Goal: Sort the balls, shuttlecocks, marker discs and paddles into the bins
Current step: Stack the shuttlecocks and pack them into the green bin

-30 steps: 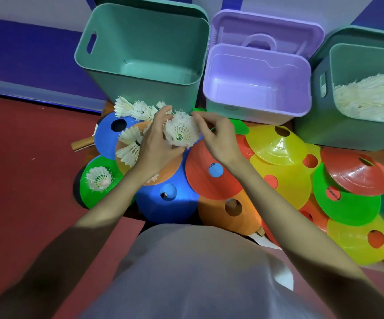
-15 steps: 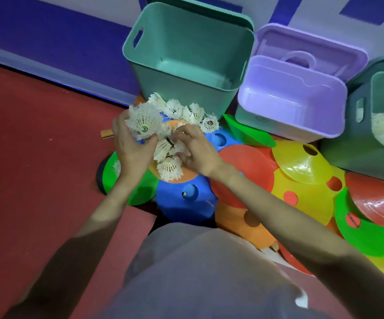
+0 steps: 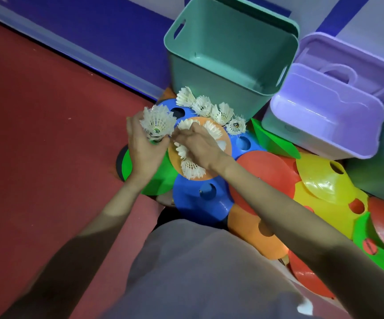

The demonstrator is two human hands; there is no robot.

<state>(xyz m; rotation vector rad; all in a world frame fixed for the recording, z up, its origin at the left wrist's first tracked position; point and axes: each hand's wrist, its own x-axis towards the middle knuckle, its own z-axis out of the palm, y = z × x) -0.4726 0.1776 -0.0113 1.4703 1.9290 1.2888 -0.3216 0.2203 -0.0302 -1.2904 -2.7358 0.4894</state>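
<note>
I note my left hand (image 3: 146, 153) gripping a shuttlecock (image 3: 157, 122) by its cork at centre frame while my right hand (image 3: 196, 146) pinches among loose shuttlecocks (image 3: 206, 105) on the orange disc (image 3: 226, 140); I judge them featherlight, with crushable skirts, best held by the cork.

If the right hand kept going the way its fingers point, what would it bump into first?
Probably the shuttlecock that the left hand holds. The right hand points up and left, its fingertips nearly touching those feathers already, though depth is hard to judge.
</note>
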